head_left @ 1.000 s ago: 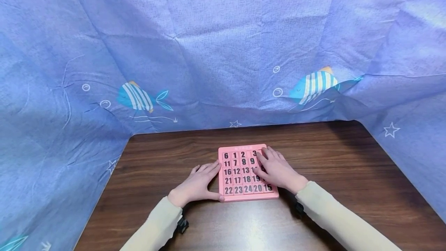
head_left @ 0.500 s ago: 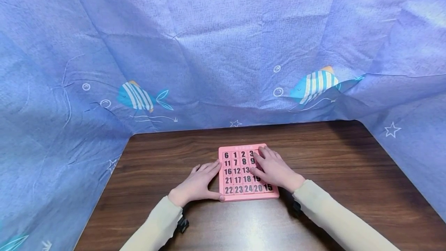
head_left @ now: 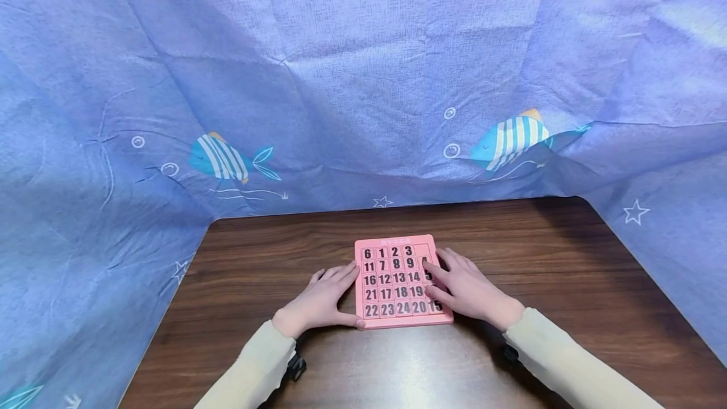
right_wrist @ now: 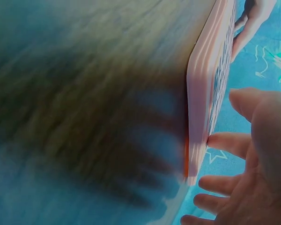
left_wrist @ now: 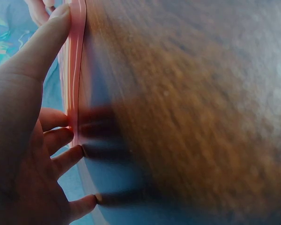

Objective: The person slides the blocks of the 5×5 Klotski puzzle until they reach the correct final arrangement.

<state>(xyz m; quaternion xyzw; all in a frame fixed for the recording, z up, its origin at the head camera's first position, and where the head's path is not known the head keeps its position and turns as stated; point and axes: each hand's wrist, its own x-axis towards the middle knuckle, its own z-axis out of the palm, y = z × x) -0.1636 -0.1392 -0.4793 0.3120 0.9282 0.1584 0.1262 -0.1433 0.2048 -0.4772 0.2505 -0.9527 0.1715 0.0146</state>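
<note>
A pink sliding number puzzle (head_left: pixel 396 237) lies flat on the table. Its top row reads 6, 1, 2, 3, with an empty slot at the top right corner; tile 4 sits just below that slot. My left hand (head_left: pixel 319 302) rests along the puzzle's left edge, fingers spread and the thumb at the near corner. In the left wrist view its thumb and fingertips touch the pink side. Over the right column, my right hand (head_left: pixel 474 288) has its index fingertip at tile 4 and its thumb above the lower tiles. The right hand hides part of that column.
The brown wood-grain table (head_left: pixel 272 251) extends around the puzzle. A blue cloth (head_left: pixel 352 93) printed with striped fish hangs behind the table and at its sides.
Tile 3 has slid left against tile 2, which puts the gap at the top right corner. My right hand has since moved right and toward me. The left hand stays put.
</note>
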